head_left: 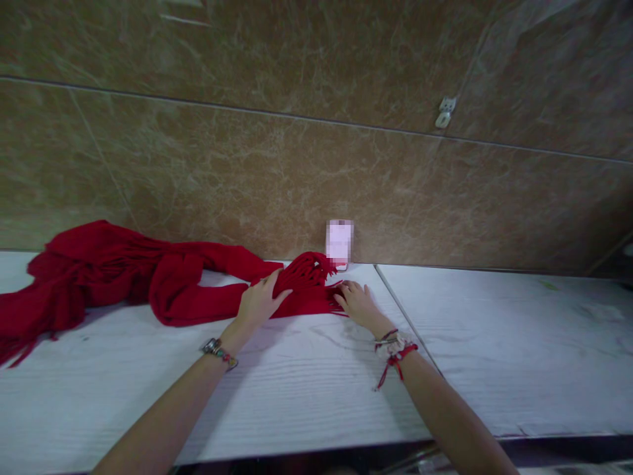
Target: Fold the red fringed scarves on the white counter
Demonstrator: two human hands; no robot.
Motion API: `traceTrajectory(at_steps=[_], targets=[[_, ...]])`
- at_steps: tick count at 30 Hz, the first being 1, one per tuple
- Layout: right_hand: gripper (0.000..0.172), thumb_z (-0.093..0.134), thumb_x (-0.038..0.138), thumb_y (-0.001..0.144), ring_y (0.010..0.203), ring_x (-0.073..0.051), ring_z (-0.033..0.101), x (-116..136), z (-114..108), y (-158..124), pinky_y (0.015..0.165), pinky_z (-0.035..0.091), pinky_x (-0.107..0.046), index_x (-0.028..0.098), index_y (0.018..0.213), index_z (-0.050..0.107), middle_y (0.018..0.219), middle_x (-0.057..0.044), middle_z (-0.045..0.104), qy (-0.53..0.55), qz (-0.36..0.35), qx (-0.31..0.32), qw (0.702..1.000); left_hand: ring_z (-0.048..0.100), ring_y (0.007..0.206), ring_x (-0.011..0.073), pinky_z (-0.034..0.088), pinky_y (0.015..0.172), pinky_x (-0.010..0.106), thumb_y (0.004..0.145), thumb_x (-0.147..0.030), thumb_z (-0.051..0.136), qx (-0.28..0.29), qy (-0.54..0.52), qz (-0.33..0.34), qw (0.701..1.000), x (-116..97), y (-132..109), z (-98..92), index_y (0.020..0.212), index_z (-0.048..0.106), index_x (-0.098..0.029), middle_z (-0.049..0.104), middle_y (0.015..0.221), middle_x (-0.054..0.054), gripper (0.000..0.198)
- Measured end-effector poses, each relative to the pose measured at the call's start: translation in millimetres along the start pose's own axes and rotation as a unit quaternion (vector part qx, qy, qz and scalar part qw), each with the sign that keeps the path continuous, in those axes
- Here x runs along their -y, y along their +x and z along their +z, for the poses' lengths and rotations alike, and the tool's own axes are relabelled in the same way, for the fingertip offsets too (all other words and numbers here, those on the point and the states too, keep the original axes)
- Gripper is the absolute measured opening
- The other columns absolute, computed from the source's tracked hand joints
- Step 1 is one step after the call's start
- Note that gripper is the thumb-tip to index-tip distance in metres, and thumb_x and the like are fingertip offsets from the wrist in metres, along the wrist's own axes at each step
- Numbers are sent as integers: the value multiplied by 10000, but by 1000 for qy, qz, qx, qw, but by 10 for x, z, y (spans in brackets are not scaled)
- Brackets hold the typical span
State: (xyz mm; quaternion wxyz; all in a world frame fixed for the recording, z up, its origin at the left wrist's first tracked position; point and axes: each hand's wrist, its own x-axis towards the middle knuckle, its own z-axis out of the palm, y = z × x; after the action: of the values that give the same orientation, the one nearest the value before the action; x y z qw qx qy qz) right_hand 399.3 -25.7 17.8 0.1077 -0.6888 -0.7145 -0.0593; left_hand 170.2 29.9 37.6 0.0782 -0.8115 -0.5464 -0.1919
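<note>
A long red scarf (202, 300) with fringed ends lies bunched and looped along the white wood-grain surface (277, 382). My left hand (258, 305) rests on the scarf near its right end, thumb stretched away from the fingers. At the fringe tips lies my right hand (359, 305), its fingers over the strands and its thumb apart; neither hand visibly grips the cloth. Some of the fringe is folded back upward between the hands. Just beyond it a phone (339, 244) leans upright against the wall, its screen blurred out.
Behind the surface rises a brown marbled tile wall (222, 171) with a small white fitting (445, 113) stuck on it. A seam (403, 310) crosses the surface right of my right hand. The front edge runs along the bottom, with dark, unclear items below.
</note>
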Motion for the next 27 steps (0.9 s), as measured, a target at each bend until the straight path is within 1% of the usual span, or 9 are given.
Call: traceTrajectory(at_steps=[2,5,8,14,16,19,21,23,27], targets=[[360,300,351,906,1104,-228,425,35,-9,8,950,283,-463,159,1135,502,1198,-120,504,6,-26,-8,1000,627,842,242,466,673,291,837,-488,426,-4,-4,5,1000,7,2,15,1256,403,-141,644,960,126,544],[361,299,355,907,1089,-229,436,92,6,33,948,291,-453,174,1149,497,1191,-104,512,8,-44,13,999,625,847,246,467,667,294,836,-492,421,-10,-9,10,1000,17,4,31,1255,402,-144,641,966,129,545],[366,288,359,909,1051,-241,461,82,12,38,914,320,-454,161,1104,526,1148,-109,535,-15,0,25,1000,624,854,250,466,682,300,834,-495,423,-9,-15,3,1000,23,1,29,1248,411,-139,643,959,132,546],[333,312,348,903,1016,-254,483,-71,-7,9,852,356,-459,154,1065,530,1088,-120,549,-45,103,3,994,623,867,244,463,722,307,838,-483,425,-9,-36,-10,999,26,1,-1,1248,411,-151,643,965,122,527],[313,337,328,896,1044,-244,466,-73,3,18,867,348,-443,152,1088,510,1105,-122,545,-29,85,-9,996,621,872,245,463,725,308,838,-476,432,-5,-40,-12,999,20,2,-12,1251,407,-156,644,964,119,524],[324,352,332,890,1087,-221,439,-23,29,38,894,333,-406,160,1124,493,1147,-115,537,5,-11,-3,1000,619,879,246,463,724,310,835,-471,442,1,-41,-11,999,7,-2,-30,1260,399,-167,641,976,117,525],[345,339,345,893,1082,-215,446,4,40,45,901,325,-406,167,1149,488,1169,-112,530,15,-49,18,999,618,880,244,462,723,307,836,-472,438,7,-39,-11,999,-1,-5,-40,1263,396,-171,638,984,117,523],[356,315,348,900,1080,-223,450,4,41,45,903,317,-436,173,1154,493,1187,-113,521,14,-37,32,999,618,881,243,461,720,303,839,-478,428,12,-34,-14,999,-5,-6,-45,1260,398,-168,639,980,118,524],[361,298,355,902,1077,-252,441,-48,31,36,870,336,-461,175,1107,535,1170,-124,516,-10,36,32,999,623,859,243,462,698,298,842,-493,410,8,-19,-11,1000,0,-5,-36,1256,401,-158,640,972,123,532]])
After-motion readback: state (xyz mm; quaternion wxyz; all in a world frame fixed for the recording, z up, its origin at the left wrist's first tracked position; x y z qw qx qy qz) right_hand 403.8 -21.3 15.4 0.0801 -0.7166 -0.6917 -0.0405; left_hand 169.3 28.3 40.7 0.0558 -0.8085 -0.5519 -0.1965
